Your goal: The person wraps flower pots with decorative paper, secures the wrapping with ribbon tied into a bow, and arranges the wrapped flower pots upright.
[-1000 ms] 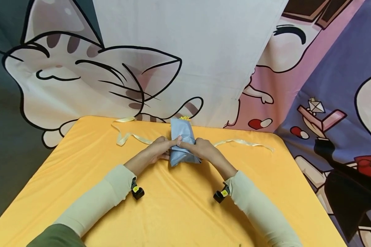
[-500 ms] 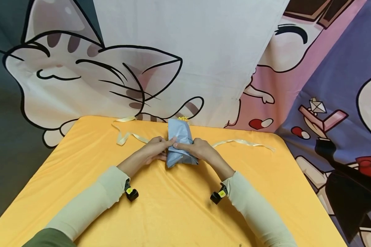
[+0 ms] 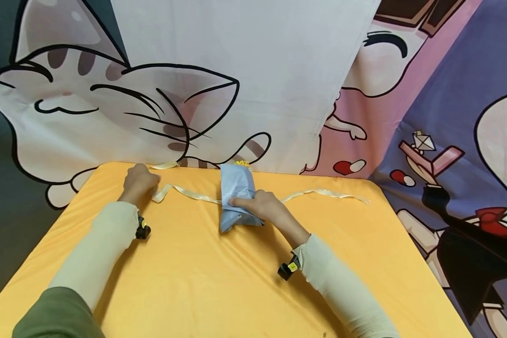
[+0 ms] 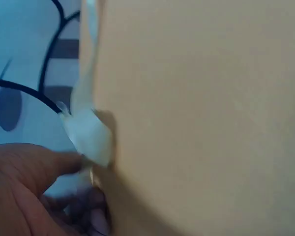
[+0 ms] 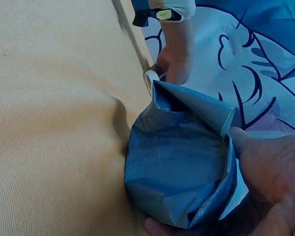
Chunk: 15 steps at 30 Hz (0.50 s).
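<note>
My right hand [image 3: 264,206] grips a small bouquet wrapped in blue paper [image 3: 236,180], thumb across its front. Frilly yellow flower tops [image 3: 241,163] peek out at its far end. Seen from the right wrist, the folded lower end of the blue paper [image 5: 179,157] faces the camera. A cream ribbon [image 3: 190,193] runs beneath the bouquet and out to both sides. At the table's far left, my left hand [image 3: 138,182] has its fingers curled at the ribbon's bend. From the left wrist, the ribbon [image 4: 91,137] passes between thumb and fingers, which are partly blurred.
A yellow cloth [image 3: 186,281] covers the table, with creases below the bouquet. Behind it hangs a printed cartoon backdrop [image 3: 287,84], close to the table's far edge. The ribbon's right tail [image 3: 325,192] lies loose on the cloth.
My left hand has let go of the bouquet and moved left to the ribbon. The right hand still holds the bouquet, which appears slightly further left as the view shifts.
</note>
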Tool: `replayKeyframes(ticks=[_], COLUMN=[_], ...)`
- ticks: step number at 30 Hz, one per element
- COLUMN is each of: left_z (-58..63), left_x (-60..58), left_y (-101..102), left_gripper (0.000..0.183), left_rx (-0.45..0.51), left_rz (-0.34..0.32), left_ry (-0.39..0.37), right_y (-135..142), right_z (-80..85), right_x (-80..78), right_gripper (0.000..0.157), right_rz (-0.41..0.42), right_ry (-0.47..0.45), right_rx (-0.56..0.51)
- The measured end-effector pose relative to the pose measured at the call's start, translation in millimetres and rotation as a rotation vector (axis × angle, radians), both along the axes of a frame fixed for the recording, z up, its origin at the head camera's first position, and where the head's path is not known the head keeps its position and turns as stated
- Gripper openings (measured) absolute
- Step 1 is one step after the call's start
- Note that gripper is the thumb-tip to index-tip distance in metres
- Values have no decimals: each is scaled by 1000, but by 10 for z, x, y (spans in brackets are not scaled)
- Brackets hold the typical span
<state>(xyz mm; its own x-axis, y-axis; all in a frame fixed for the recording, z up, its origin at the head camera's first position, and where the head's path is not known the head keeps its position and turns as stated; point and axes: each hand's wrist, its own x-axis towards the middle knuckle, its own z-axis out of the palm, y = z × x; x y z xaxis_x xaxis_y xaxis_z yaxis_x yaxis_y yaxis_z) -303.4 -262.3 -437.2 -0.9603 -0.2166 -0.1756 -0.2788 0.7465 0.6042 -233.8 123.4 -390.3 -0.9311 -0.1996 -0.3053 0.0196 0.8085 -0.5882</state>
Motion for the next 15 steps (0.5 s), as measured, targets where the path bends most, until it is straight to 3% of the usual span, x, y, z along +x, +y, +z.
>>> replayKeyframes(ticks=[2,4,6,8,11,15], left_z=[-78,-60,3,132,439,852], left_x=[-39,-44,-46,-20,56,125], left_y=[-84,-43,96,314,746,1292], left_gripper=[42,39,37,38,34,36], left_rx=[34,83,140,201,322,479], left_rz=[-14,-12,-30,-60,-85,-171], left_ry=[38,82,187,301,460,609], right_y=[-36,-56,-65,-70,-81,-102], right_z=[10,15,10,-2,-19,-24], right_x=[22,41,44,41,33,47], right_gripper=[76,74,72,71,71,71], right_rz=[3,0,-5,-12,-15,-6], right_ry=[11,22,24,22,25,51], right_rx=[12,20,27,35,43,36])
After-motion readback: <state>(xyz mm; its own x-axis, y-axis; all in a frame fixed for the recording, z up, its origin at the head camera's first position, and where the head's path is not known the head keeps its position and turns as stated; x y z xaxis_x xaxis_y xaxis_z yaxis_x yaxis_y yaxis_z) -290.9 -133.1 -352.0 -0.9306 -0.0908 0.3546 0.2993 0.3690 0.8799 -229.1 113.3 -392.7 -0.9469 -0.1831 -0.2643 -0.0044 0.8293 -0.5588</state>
